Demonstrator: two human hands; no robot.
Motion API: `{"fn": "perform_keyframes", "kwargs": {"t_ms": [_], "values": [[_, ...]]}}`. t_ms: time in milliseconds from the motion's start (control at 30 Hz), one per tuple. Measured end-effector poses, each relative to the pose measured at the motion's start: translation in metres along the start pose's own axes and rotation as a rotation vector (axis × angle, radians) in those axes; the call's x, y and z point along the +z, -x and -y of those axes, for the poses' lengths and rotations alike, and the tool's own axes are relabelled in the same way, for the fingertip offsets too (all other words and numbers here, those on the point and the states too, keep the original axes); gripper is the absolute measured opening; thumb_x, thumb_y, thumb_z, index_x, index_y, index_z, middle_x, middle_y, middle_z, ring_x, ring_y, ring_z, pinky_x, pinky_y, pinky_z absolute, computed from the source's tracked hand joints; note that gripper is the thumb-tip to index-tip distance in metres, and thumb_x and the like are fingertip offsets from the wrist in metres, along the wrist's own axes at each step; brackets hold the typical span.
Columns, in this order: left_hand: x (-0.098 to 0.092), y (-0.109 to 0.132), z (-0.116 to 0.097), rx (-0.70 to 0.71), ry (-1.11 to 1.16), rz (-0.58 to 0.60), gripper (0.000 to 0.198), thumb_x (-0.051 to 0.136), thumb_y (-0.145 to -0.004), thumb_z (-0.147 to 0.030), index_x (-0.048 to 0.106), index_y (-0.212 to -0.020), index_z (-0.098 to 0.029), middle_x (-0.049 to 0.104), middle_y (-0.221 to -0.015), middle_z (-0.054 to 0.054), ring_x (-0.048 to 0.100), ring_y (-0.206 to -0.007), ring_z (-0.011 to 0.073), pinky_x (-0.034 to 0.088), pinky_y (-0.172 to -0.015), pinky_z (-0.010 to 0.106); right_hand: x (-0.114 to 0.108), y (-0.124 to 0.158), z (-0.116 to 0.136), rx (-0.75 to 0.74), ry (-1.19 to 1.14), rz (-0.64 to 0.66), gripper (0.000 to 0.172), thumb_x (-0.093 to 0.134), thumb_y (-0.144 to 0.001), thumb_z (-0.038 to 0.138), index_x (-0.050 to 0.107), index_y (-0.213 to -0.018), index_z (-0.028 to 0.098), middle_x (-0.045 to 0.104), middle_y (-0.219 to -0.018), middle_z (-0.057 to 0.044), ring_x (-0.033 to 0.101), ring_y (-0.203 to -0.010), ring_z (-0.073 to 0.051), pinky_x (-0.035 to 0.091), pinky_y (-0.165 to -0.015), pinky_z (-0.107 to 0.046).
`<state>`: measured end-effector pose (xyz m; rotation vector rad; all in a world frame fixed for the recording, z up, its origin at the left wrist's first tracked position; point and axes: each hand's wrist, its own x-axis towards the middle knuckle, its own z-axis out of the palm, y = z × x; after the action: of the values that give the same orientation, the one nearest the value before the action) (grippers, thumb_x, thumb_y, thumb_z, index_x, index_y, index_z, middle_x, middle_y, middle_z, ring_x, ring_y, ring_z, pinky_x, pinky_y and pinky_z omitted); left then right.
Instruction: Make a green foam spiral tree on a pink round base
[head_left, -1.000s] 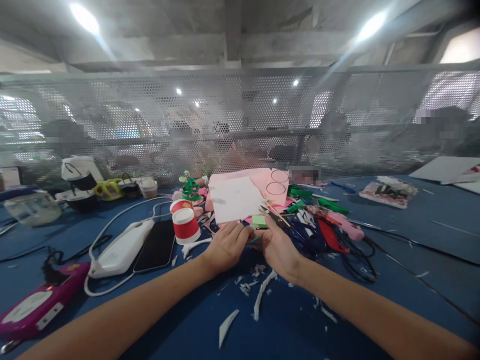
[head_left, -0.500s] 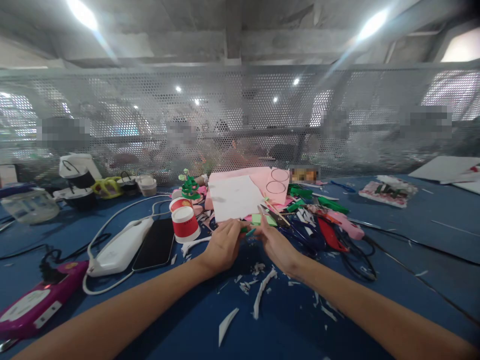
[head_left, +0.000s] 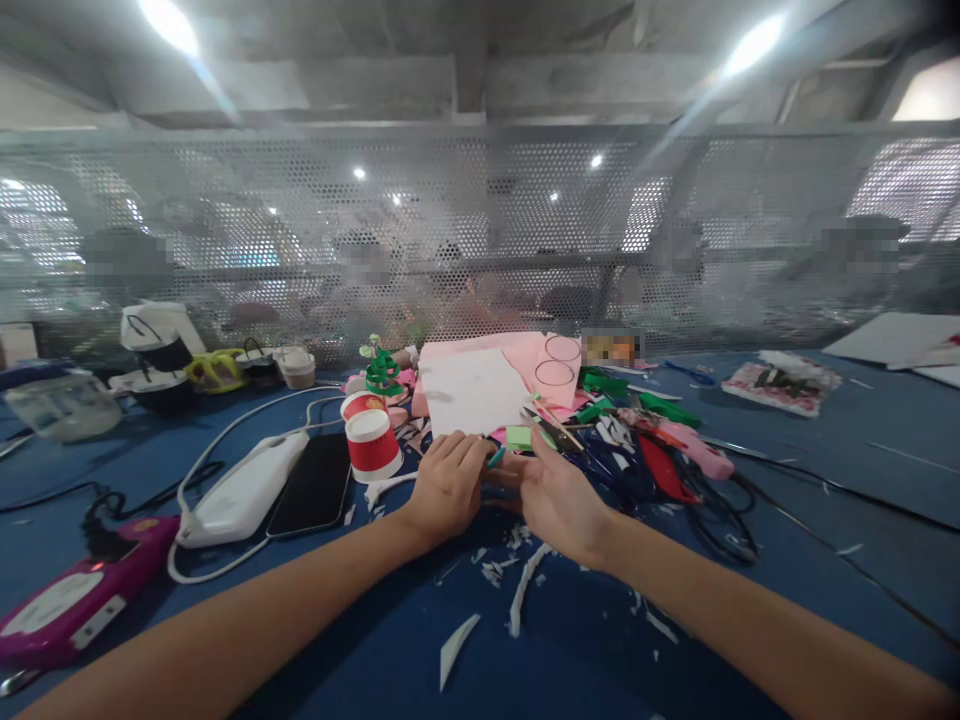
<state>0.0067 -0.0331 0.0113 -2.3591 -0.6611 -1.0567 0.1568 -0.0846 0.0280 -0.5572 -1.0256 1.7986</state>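
Note:
Over the front of the blue table, my left hand [head_left: 452, 487] is closed, its fingers curled. A small teal piece [head_left: 496, 457] sticks out at its fingertips; the rest of it is hidden, so its kind is unclear. My right hand [head_left: 562, 500] faces it, thumb raised and fingers stretched towards the left hand. Whether those fingers touch the teal piece I cannot make out. Just beyond the hands lie light green paper pieces [head_left: 519, 438], with a white sheet [head_left: 472, 390] resting on pink paper [head_left: 555, 348] bearing two drawn circles.
To the left are red-and-white paper cups [head_left: 373, 447], a black phone [head_left: 311, 487], a white corded device [head_left: 244, 490] and a magenta power strip [head_left: 82, 600]. A pink glue gun [head_left: 694, 448] and green scraps lie right. White paper scraps [head_left: 529, 590] litter the front.
My right hand has turned, opening its palm and moving its thumb away from the left hand. The left hand stays nearly in place, with the teal piece now more upright.

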Motion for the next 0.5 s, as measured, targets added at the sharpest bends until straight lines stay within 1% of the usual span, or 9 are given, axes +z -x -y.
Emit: {"fn": "perform_keyframes", "kwargs": {"t_ms": [200, 333, 433, 500], "values": [[-0.0011, -0.0005, -0.0008, 0.002, -0.032, 0.003, 0.017, 0.039, -0.082, -0.010, 0.055, -0.082, -0.015, 0.058, -0.070, 0.005, 0.049, -0.066, 0.0189, 0.038, -0.062, 0.032, -0.0017, 0.0013, 0.0018, 0.099, -0.093, -0.008, 0.057, 0.036, -0.082, 0.067, 0.065, -0.082, 0.017, 0.066, -0.077, -0.008, 0.059, -0.086, -0.022, 0.039, -0.082, -0.038], [-0.0009, -0.0002, -0.0008, -0.007, -0.023, -0.002, 0.018, 0.039, -0.082, -0.009, 0.056, -0.082, -0.015, 0.058, -0.070, 0.005, 0.049, -0.067, 0.0180, 0.038, -0.063, 0.031, -0.0013, 0.0026, 0.0046, 0.163, -0.155, -0.002, 0.060, 0.030, -0.084, 0.066, 0.064, -0.085, 0.017, 0.067, -0.077, -0.009, 0.060, -0.082, -0.022, 0.040, -0.080, -0.039], [0.0000, 0.0001, -0.0007, 0.000, -0.024, -0.007, 0.020, 0.039, -0.082, -0.008, 0.057, -0.083, -0.015, 0.059, -0.070, 0.005, 0.050, -0.068, 0.0181, 0.038, -0.064, 0.032, 0.0002, 0.0031, 0.0057, 0.201, -0.170, 0.000, 0.059, 0.029, -0.085, 0.066, 0.063, -0.087, 0.017, 0.067, -0.078, -0.009, 0.061, -0.081, -0.022, 0.041, -0.079, -0.039], [0.0006, -0.0001, -0.0005, -0.007, -0.022, 0.010, 0.020, 0.039, -0.081, -0.007, 0.058, -0.083, -0.016, 0.060, -0.071, 0.005, 0.050, -0.069, 0.0183, 0.038, -0.065, 0.032, 0.0007, 0.0030, 0.0056, 0.204, -0.159, 0.011, 0.057, 0.031, -0.084, 0.065, 0.063, -0.088, 0.017, 0.067, -0.078, -0.009, 0.061, -0.080, -0.022, 0.042, -0.079, -0.039]]}}
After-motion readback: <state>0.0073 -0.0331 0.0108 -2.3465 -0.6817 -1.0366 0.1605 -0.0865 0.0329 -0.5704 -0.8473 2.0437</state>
